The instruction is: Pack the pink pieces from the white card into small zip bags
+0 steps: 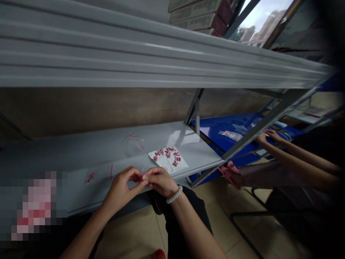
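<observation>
My left hand (121, 189) and my right hand (161, 181) meet at the front edge of a grey shelf board (81, 151). Both pinch one small clear bag with a pink strip (141, 173) between their fingertips. My right wrist wears a white bead bracelet (174, 195). Just beyond my right hand lies a white sheet (168, 158) carrying several small pink pieces. Left of my left hand lie a filled small bag (90, 177) and a pink strip (110, 171). Farther back sit more clear bags (134, 139).
A grey metal shelf (161, 61) hangs low overhead. A slanted metal frame post (258, 129) stands at the right. Another person's arms (291, 154) reach over a blue table (229, 131) with a clear bag. Cardboard boxes (199, 14) are stacked above.
</observation>
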Motion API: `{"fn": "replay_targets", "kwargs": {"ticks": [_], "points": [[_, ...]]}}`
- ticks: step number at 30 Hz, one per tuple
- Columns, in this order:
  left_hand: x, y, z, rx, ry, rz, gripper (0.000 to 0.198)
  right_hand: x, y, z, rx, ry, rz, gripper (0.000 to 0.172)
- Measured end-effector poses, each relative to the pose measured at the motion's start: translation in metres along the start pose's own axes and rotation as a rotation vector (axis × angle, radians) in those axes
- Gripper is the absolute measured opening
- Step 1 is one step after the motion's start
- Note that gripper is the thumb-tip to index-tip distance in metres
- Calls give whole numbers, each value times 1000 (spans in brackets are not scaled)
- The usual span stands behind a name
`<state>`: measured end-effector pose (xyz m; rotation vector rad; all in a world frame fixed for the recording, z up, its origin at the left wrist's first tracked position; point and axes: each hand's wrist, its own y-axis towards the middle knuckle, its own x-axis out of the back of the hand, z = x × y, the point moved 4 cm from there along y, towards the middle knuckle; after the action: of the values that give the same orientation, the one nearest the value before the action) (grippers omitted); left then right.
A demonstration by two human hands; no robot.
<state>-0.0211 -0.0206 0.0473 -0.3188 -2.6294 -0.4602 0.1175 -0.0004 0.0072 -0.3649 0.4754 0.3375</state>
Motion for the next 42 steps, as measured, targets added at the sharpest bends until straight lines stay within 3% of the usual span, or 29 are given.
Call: {"fn": "replay_targets", "kwargs": {"ticks": [7,11,19,23,28,36,42], "points": [[4,1,-11,12,-87,144,14,2,0,1,67,-118,20,28],[7,2,-4,60,-49,78,22,-2,-2,7,167,-274,-19,25],[8,2,-2,3,110,77,22,-3,-6,16,190,-337,-43,25],[9,0,-2,-62,313,69,24,-8,-11,23,299,-575,-110,18],[8,0,0,-75,320,22,22,-24,-24,30,473,-846,-130,9],[9,1,1,-34,234,-29,21,-37,-31,29,621,-915,-221,10],[9,2,-5,-54,124,6,23,-32,-27,26,558,-714,-236,12]]}}
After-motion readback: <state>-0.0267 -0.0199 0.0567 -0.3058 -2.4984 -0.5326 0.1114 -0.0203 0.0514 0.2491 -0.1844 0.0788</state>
